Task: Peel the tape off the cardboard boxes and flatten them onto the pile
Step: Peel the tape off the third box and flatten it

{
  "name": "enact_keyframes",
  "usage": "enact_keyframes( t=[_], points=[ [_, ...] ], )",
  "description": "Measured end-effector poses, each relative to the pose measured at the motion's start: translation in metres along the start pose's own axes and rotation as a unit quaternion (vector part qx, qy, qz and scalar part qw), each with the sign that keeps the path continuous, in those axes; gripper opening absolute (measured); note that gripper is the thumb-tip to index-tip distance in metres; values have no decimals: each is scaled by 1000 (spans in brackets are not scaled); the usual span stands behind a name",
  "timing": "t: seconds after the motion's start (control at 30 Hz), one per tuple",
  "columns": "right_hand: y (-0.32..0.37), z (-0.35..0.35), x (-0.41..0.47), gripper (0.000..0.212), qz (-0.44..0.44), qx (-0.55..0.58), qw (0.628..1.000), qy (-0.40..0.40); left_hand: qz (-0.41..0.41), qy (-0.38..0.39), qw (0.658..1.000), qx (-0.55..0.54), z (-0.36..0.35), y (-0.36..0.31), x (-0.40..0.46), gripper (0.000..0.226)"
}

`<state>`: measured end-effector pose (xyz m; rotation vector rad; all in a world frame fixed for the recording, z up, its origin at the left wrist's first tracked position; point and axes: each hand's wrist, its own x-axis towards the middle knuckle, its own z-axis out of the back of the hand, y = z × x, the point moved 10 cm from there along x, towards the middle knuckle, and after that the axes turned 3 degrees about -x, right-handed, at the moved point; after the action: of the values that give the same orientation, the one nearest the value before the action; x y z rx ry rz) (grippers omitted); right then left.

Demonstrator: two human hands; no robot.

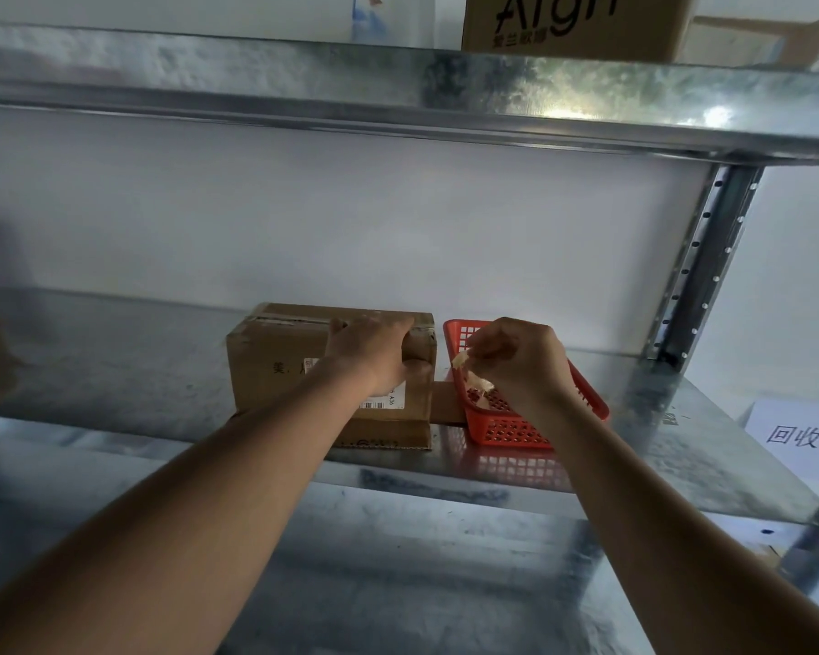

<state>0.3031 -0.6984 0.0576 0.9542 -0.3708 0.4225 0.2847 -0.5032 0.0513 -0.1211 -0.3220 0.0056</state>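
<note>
The cardboard box (pixel 280 366) sits on the middle metal shelf (pixel 682 432), still assembled, with a strip of tape (pixel 284 318) running along its top edge and a white shipping label (pixel 388 403) on its front face. My left hand (pixel 374 356) lies over the box's top right corner, fingers (pixel 346 326) curled over the far edge and thumb down the front, gripping it.

Just to the right of the box stands a red plastic basket (pixel 530 430), its perforated near wall at the shelf's front edge. A flat brown piece of cardboard (pixel 448 403) shows between the box and the basket. My right hand (pixel 521 361) hovers above the basket, fingertips drawn together and pinching a crumpled scrap of peeled tape (pixel 460 359); more scraps (pixel 482 385) hang just below, over the basket's inside.

Behind is a plain white wall. An upper shelf (pixel 398 87) crosses the top, carrying a printed cardboard carton (pixel 578 21). A perforated steel upright (pixel 705 262) stands at the right, and beyond it a white paper sign (pixel 800 432) with printed characters.
</note>
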Motion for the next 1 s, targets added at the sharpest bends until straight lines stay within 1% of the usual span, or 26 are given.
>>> enact_keyframes(
  t=[0.1, 0.2, 0.3, 0.4, 0.47, 0.57, 0.67, 0.77, 0.9, 1.0],
  points=[
    [0, -2, -3, 29, 3, -34, 999, 12, 3, 2, 1000, -5, 0, 0, 0, 61],
    [-6, 2, -6, 28, -6, -45, 999, -11, 6, 1, 1000, -4, -2, 2, 0, 56],
    [-18, 4, -10, 27, -46, 17, 999, -23, 10, 4, 1000, -1, -2, 2, 1, 57],
    [-25, 2, -11, 22, -73, 44, 996, -16, 11, 6, 1000, -8, -2, 2, 1, 52],
    [-32, 1, -11, 19, -97, 88, 991, -8, 12, 7, 1000, -7, -2, 2, 2, 51],
    [-44, -5, -13, 21, -159, 174, 972, 20, 11, 9, 1000, 1, -3, 1, 2, 54],
    [-47, -7, -14, 18, -198, 246, 949, 22, 15, 13, 1000, 2, -3, 1, 2, 58],
    [-45, -8, -14, 14, -203, 292, 934, 22, 17, 21, 1000, -5, -5, 2, 3, 62],
    [-44, -10, -13, 11, -187, 324, 927, 28, 20, 32, 999, -8, -6, 1, 3, 64],
    [-44, -11, -13, 7, -186, 383, 904, 25, 23, 34, 999, 4, -5, 0, 3, 69]
  ],
)
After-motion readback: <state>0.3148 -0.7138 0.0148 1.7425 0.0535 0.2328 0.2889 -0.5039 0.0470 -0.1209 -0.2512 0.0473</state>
